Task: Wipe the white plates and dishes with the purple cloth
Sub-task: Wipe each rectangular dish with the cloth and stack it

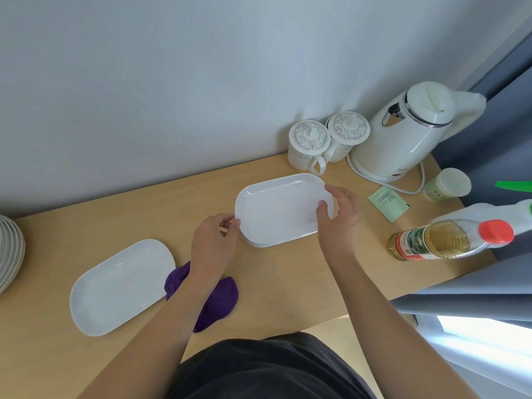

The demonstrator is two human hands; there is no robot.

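A white oblong dish sits on top of a small stack of like dishes in the middle of the wooden table. My left hand pinches its left rim. Over at the dish's right end, my right hand grips the rim, thumb inside. Another white oblong plate lies flat to the left. The purple cloth is bunched on the table beneath my left forearm, which partly hides it; neither hand touches it.
A stack of round plates pokes in at the left edge. Two lidded mugs and a white kettle stand by the wall. A paper cup, a green sachet and an oil bottle crowd the right side.
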